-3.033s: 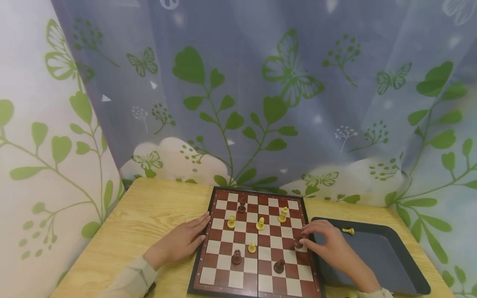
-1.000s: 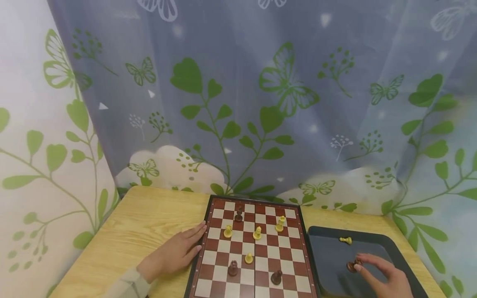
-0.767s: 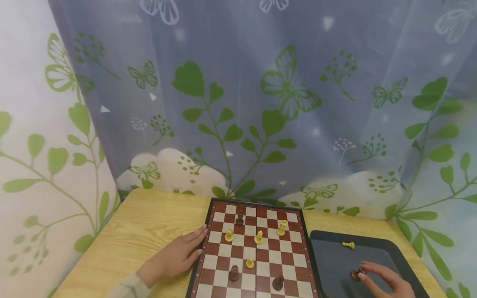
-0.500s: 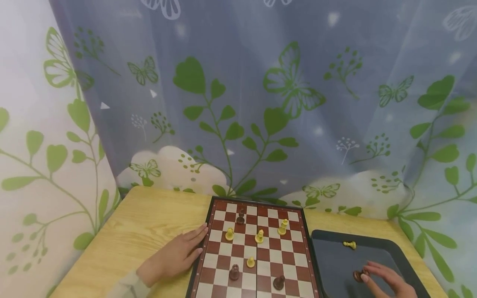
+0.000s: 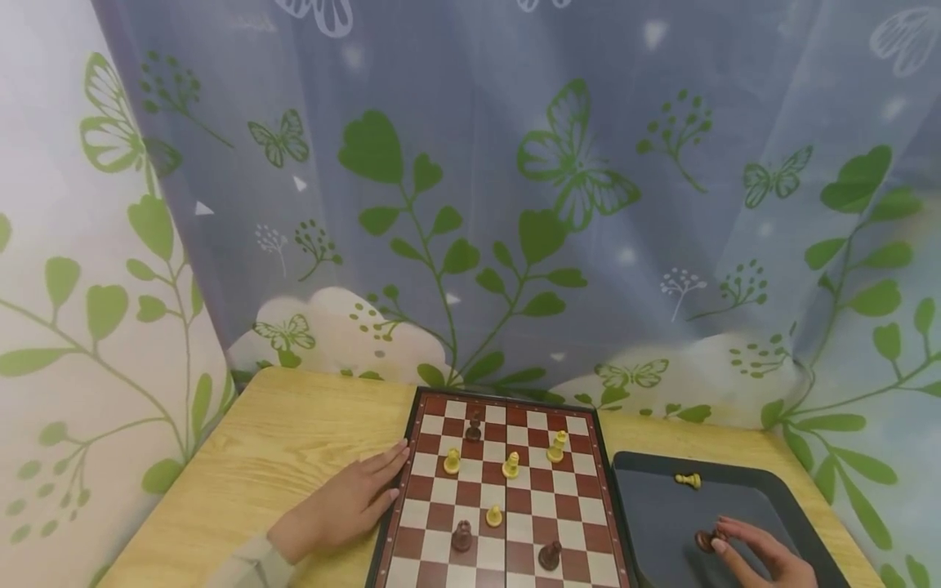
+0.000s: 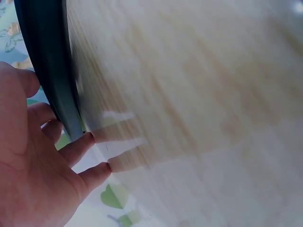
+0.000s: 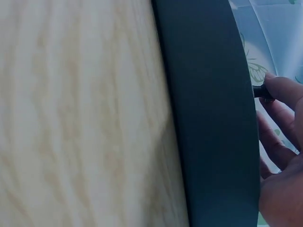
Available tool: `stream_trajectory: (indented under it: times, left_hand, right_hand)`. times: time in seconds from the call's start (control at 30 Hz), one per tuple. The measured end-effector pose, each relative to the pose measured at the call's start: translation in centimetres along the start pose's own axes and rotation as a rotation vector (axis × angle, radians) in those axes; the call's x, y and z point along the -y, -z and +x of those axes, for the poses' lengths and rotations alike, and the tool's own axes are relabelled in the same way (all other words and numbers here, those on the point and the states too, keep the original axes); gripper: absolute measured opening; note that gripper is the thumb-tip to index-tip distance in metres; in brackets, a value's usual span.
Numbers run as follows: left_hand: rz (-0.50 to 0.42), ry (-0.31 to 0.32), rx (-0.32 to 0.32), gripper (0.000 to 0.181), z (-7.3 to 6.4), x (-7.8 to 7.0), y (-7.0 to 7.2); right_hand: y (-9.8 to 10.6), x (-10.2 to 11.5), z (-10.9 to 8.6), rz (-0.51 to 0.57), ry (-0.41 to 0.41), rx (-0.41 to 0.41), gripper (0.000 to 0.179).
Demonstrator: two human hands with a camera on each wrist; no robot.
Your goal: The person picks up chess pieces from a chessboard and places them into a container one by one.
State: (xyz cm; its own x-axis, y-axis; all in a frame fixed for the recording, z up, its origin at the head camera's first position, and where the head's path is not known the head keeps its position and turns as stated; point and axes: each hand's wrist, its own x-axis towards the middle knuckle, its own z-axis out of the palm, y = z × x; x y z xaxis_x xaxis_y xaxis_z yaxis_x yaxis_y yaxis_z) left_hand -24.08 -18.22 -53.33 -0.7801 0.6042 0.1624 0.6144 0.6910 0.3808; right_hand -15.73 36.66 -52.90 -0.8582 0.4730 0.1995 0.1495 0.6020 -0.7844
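Observation:
My right hand (image 5: 772, 559) pinches a dark brown chess piece (image 5: 706, 541) between thumb and fingers, over the dark grey tray (image 5: 650, 510). The piece is tilted, its round base facing left; fingertips cover its top. In the right wrist view only a dark bit of the piece (image 7: 258, 91) shows past the tray wall (image 7: 213, 113). My left hand (image 5: 341, 505) lies with fingers extended against the left edge of the red-and-white chessboard (image 5: 421, 487). In the left wrist view, fingertips touch the tabletop beside the board's dark side (image 6: 52, 52).
Several pieces stand on the board, among them a yellow king-like piece (image 5: 556, 447), a small yellow pawn (image 5: 494, 516) and a dark piece (image 5: 550, 555). A yellow piece (image 5: 688, 481) lies on its side in the tray. A patterned curtain (image 5: 470, 204) hangs behind the wooden table (image 5: 316, 425).
Three seconds ago my right hand held the dark piece at the board's right side; it has moved right and nearer, over the tray. The left hand stays at the board's edge.

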Motion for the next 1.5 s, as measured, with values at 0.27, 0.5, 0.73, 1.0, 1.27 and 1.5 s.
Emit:
stream_trajectory:
  times: [0.27, 0.5, 0.73, 1.0, 1.27, 1.5]
  left_hand:
    - [-0.005, -0.011, 0.004, 0.056, 0.05, 0.17, -0.12]
    - [-0.009, 0.019, 0.029, 0.057, -0.01, 0.32, -0.18]
    - [-0.009, 0.024, 0.031, 0.057, -0.23, 0.27, -0.03]
    - [-0.01, 0.037, 0.037, 0.057, -0.14, 0.03, 0.28]
    - [-0.023, 0.028, 0.045, 0.058, -0.11, -0.2, 0.46]
    - [-0.038, 0.03, 0.045, 0.058, 0.01, -0.18, 0.39]
  right_hand:
    - [0.19, -0.61, 0.11, -0.018, -0.069, 0.058, 0.038]
    - [0.23, -0.76, 0.28, -0.036, -0.044, 0.099, 0.042]
    - [0.48, -0.82, 0.52, -0.062, -0.119, 0.16, 0.049]
    - [0.61, -0.47, 0.86, -0.072, -0.144, 0.171, 0.052]
    - [0.63, -0.8, 0.83, -0.096, -0.15, 0.18, 0.051]
    - [0.94, -0.73, 0.7, -0.116, -0.073, 0.159, 0.048]
